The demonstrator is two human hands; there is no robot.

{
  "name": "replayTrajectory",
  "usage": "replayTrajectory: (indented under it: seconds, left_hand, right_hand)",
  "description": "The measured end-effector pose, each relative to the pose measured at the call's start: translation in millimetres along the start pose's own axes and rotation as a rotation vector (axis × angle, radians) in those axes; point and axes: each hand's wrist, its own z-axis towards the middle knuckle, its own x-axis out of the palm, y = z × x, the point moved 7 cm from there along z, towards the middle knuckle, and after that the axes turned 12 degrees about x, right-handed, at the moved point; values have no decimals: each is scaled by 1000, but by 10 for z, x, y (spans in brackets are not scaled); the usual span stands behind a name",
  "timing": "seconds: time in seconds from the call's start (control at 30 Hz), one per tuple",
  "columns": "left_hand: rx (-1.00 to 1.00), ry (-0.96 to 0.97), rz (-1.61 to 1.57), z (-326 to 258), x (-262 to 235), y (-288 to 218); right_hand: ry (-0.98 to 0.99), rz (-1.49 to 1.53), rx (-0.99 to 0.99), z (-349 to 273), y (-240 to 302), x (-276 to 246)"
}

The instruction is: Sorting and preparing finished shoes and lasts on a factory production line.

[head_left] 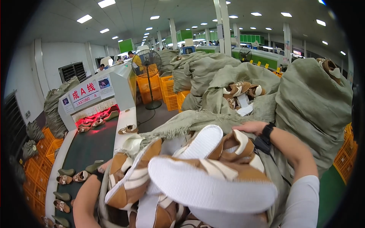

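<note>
The person holds a big pile of brown and white shoes [197, 178] against the body, and this pile fills the lower middle of the view, with white soles turned up toward the camera. The right hand [251, 127] lies on the far side of the pile, just behind a brown shoe, with a black wrist strap [267, 131] on the arm; its fingers are hidden behind the shoes, so I cannot tell if they are spread or closed. The left hand [104, 169] is at the left side of the pile, mostly covered by a shoe, and the state of its fingers also cannot be seen; only the forearm and a dark band at the wrist show. Just behind the pile lies an open green woven sack [190, 121], and further behind it stand more full sacks [311, 106] with shoes looking out at the top. Left of the pile runs a dark conveyor belt [91, 148], which carries single shoes and green shoe lasts [66, 172] and goes into a white machine with red light [99, 98]. Well behind the pile stand a floor fan [146, 64] and yellow crates [169, 93].
</note>
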Motion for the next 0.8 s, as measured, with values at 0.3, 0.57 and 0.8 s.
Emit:
replayTrajectory:
  seconds: [0.3,0.57,0.8]
  left_hand:
    - [42,53,66,97,134,-105]
    - [47,36,79,12,91,134]
    - [36,53,106,-100,146,256]
  right_hand:
    - [-325,-459,-301,81,1645,23]
    - [305,-93,-443,878,1665,698]
    - [151,-139,-354,1079,1382,524]
